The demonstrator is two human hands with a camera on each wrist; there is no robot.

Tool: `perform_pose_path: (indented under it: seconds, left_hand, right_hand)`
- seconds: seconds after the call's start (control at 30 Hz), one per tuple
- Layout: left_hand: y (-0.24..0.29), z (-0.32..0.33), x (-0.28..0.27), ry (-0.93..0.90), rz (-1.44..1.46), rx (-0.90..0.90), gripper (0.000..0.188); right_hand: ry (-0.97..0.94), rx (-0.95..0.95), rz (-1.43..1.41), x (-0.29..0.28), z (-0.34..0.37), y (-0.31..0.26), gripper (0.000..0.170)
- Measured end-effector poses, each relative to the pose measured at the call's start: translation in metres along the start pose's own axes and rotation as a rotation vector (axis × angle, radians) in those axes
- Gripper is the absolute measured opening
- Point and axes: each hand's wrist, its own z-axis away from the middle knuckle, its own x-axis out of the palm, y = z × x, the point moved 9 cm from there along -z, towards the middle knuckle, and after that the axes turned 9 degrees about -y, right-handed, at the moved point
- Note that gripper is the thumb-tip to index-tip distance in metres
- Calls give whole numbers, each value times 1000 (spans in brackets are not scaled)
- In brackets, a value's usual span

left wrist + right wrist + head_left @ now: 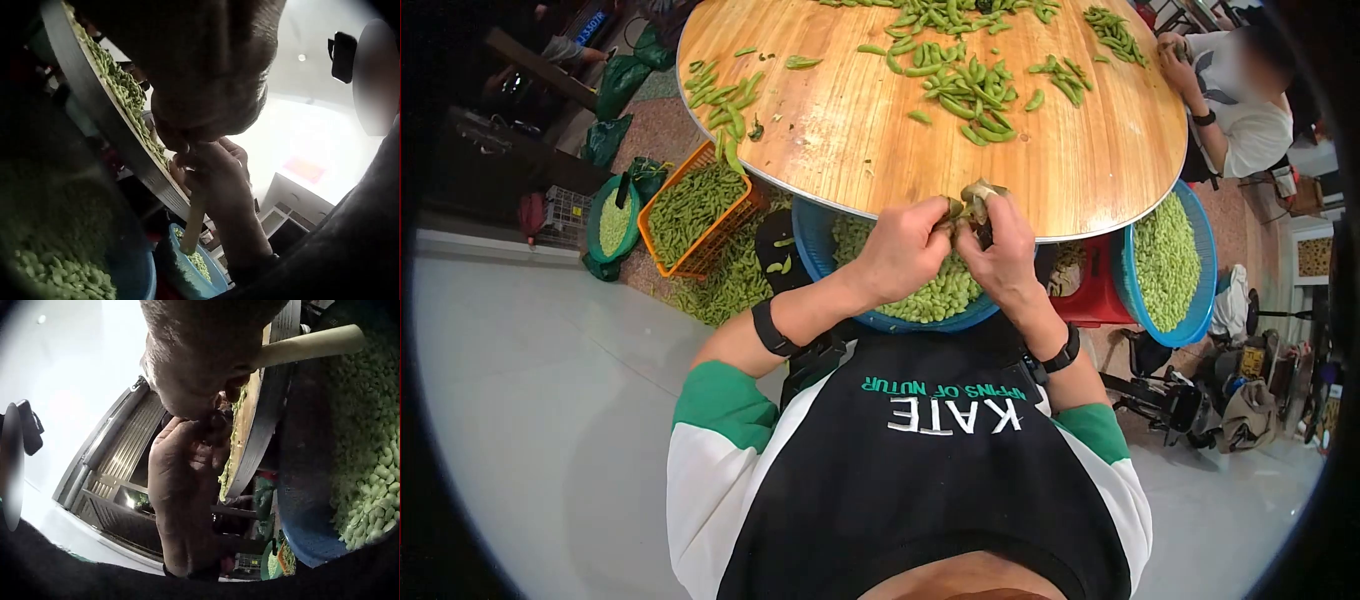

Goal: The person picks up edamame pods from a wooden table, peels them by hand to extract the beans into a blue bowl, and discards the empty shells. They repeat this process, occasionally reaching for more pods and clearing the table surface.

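Both hands meet just above the table's near edge in the head view. The left hand [905, 250] pinches a brownish-green leafy piece [980, 190] with a pale patch, its kind unclear. The right hand [1005, 250] has thumb and fingers at the same piece. A smooth pale rod, like a handle [312, 345], sticks out of the right hand's grip in the right wrist view. In the left wrist view this handle [195, 225] points down; its other end is hidden inside the hand. Below the hands stands a blue basin [880, 318] of shelled green beans [935, 295].
Soybean pods [970, 90] lie in piles on the round wooden table [840, 130]. An orange crate [745, 205] of pods stands at left, and another blue basin [1200, 320] of beans at right. Another person [1240, 110] sits at the table's right side.
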Motion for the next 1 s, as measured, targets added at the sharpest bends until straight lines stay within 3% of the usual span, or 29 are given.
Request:
perform_pose_path:
  seconds: [0.23, 0.3, 0.37, 0.4, 0.47, 0.5, 0.53, 0.6, 0.67, 0.73, 0.9, 1.0]
  left_hand:
    - [-5, 10, -1, -57, 2, -83, 11]
    - [7, 15, -5, -109, -174, 3, 12]
    - [25, 31, -36, -13, -379, 136, 9]
    - [27, 39, -57, 34, -615, 180, 7]
    - [19, 44, -98, 66, -1063, 46, 8]
    - [33, 39, -107, 120, -1310, 86, 8]
    - [26, 31, -110, 119, -1315, 80, 8]
    - [13, 12, -114, 179, -951, 190, 9]
    - [-5, -21, -95, 130, -668, 131, 13]
    - [-13, -56, -72, 104, -691, 84, 21]
    - [-41, -112, -54, 71, -850, -173, 18]
    - [-51, -120, -52, 90, -804, -135, 18]
  right_hand:
    - [-20, -12, -12, 12, 7, 13, 22]
    - [-2, -27, -10, 9, 8, 11, 19]
    - [-93, 120, -153, 7, 8, 18, 17]
    - [-89, 121, -157, 4, 12, 20, 17]
    - [-338, 85, -342, 21, 24, 21, 18]
    - [-399, 8, -222, 19, 23, 7, 20]
    - [-401, 5, -228, 21, 24, 6, 20]
    - [-330, -132, -150, 17, 20, -5, 19]
    - [-328, -83, -156, 19, 21, -6, 19]
    - [-315, 57, -182, 17, 19, 2, 19]
    - [-285, 66, -269, 8, 17, 5, 20]
    - [-263, 183, -498, 11, 20, 19, 28]
